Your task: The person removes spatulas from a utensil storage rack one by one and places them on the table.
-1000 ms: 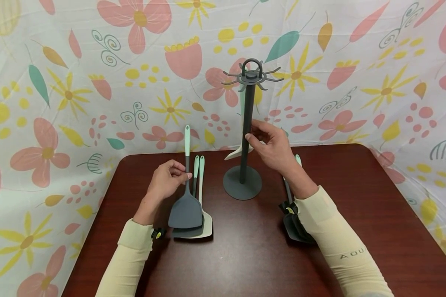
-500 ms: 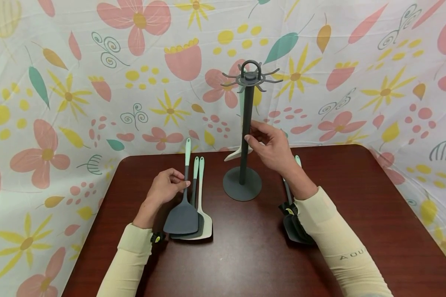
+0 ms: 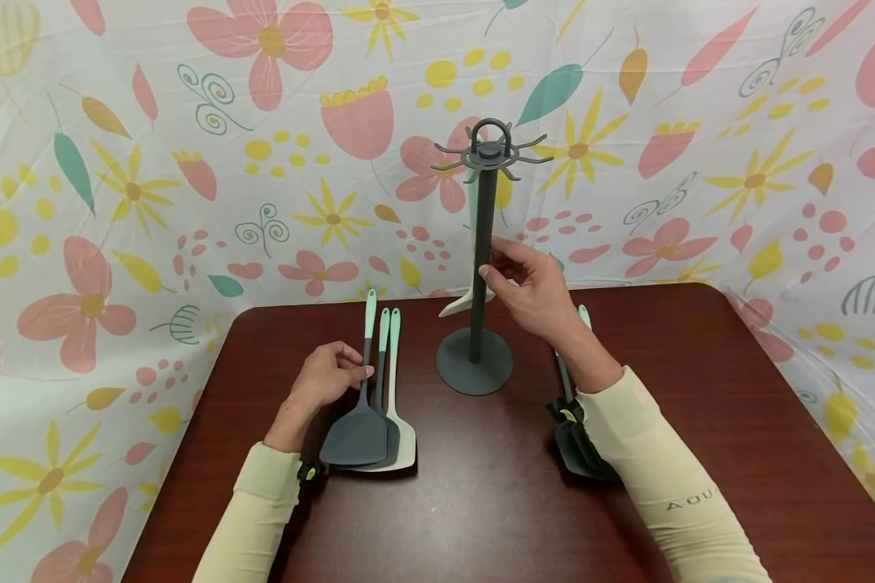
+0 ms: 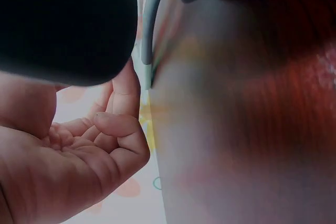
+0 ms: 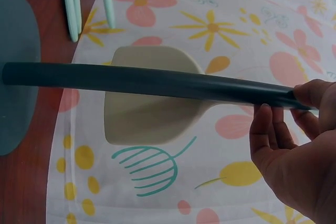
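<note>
My left hand (image 3: 328, 374) pinches the shaft of a grey spatula (image 3: 355, 437) with a mint handle. Its blade lies over a smaller-looking dark spatula (image 3: 381, 389) and a cream spatula (image 3: 406, 437) on the table; contact between them cannot be made out. In the left wrist view a dark blade (image 4: 63, 19) covers the fingertips. My right hand (image 3: 532, 283) holds the pole of a dark grey utensil stand (image 3: 484, 227), thumb in front. Behind that pole hangs a cream turner (image 5: 157, 119), its top end hidden by the stand's hooks.
More dark utensils (image 3: 576, 449) lie on the right of the brown table (image 3: 437, 518), partly under my right forearm. The stand's round base (image 3: 474, 376) rests near the table's middle. A floral cloth (image 3: 262, 162) hangs behind the table's far edge.
My left hand has lowered the grey spatula toward the other two, its handle tip dropping and its blade shifting slightly left. The right hand and the stand stay put.
</note>
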`<state>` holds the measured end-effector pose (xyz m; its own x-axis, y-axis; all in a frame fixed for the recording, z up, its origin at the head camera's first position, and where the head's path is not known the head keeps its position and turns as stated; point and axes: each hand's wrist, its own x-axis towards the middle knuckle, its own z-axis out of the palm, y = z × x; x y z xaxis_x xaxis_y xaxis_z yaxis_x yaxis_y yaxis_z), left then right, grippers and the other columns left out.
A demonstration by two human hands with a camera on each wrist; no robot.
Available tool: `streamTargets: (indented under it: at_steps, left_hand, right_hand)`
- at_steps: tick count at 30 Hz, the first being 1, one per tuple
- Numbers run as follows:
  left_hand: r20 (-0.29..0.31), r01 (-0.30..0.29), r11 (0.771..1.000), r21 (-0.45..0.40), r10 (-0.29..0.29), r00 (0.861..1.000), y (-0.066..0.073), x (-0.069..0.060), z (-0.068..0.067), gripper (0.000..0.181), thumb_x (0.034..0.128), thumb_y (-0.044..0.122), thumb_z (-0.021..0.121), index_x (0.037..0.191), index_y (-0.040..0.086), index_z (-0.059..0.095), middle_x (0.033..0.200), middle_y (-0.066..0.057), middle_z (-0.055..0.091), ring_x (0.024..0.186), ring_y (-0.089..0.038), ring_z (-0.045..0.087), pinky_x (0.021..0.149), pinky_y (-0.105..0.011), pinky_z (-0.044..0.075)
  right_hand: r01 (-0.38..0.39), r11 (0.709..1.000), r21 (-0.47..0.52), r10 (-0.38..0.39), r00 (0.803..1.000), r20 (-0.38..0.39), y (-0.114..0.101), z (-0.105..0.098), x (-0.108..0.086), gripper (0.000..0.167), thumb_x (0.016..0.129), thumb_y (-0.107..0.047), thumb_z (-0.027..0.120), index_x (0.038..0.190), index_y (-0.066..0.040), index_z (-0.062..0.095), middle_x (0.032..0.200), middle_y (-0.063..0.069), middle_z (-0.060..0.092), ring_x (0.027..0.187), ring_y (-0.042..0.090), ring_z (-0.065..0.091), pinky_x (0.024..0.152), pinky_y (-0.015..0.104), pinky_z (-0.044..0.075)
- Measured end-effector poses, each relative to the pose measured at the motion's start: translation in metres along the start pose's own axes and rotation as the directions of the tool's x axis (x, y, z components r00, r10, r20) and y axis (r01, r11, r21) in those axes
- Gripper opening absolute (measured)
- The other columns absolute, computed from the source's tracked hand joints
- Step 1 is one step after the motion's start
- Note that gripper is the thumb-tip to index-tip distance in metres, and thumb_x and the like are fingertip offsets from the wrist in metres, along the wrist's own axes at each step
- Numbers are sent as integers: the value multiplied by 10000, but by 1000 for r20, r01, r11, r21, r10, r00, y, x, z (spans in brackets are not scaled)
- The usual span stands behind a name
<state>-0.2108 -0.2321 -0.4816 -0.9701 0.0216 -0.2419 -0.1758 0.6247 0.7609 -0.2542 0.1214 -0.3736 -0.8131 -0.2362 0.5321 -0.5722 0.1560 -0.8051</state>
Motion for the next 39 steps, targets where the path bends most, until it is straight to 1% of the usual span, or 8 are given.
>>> streamTargets:
  at_steps: [9,13,18,25,30,39]
  left_hand:
    - [28,13,1000,-1,-13,1000,-4,1,4,262,986,296,795,1116,101,681,962,-66,726,826,-183,747,750,-386,554]
    - [41,22,1000,4,-22,999,-7,2,6,266,988,290,792,1117,87,678,954,-67,732,825,-182,755,763,-391,561]
    - [47,39,999,10,-39,998,-7,1,8,262,983,279,794,1104,75,681,919,-71,737,812,-193,754,752,-395,556]
    - [64,45,999,4,-45,997,-10,3,10,258,984,274,792,1100,69,685,904,-75,733,793,-185,745,734,-383,548]
    - [64,48,999,4,-48,997,-10,4,11,260,985,276,791,1101,69,685,901,-75,735,796,-186,746,758,-396,552]
    - [57,55,998,11,-55,997,-11,4,12,260,982,274,796,1098,68,687,888,-77,732,781,-184,741,752,-393,553]
  right_hand:
    - [-12,1000,5,12,1000,6,-1,0,0,335,1022,-23,683,1355,-33,714,1110,154,749,978,206,698,832,224,573]
    - [4,1000,9,-4,1000,8,-1,1,1,342,1022,-20,677,1364,-8,702,1121,167,750,989,190,704,832,223,572]
    - [25,1000,2,-25,1000,9,0,0,1,352,1019,-7,670,1370,8,694,1121,167,757,994,159,714,816,216,571]
    - [21,1000,9,-21,1000,12,1,1,0,352,1021,-10,671,1372,8,693,1117,159,758,988,174,713,809,216,573]
    - [32,999,14,-32,999,12,2,1,0,357,1019,-6,672,1375,1,694,1116,155,760,985,168,713,808,220,573]
    - [37,999,30,-37,999,3,2,1,0,362,1011,13,673,1372,37,683,1113,164,759,985,163,716,811,227,580]
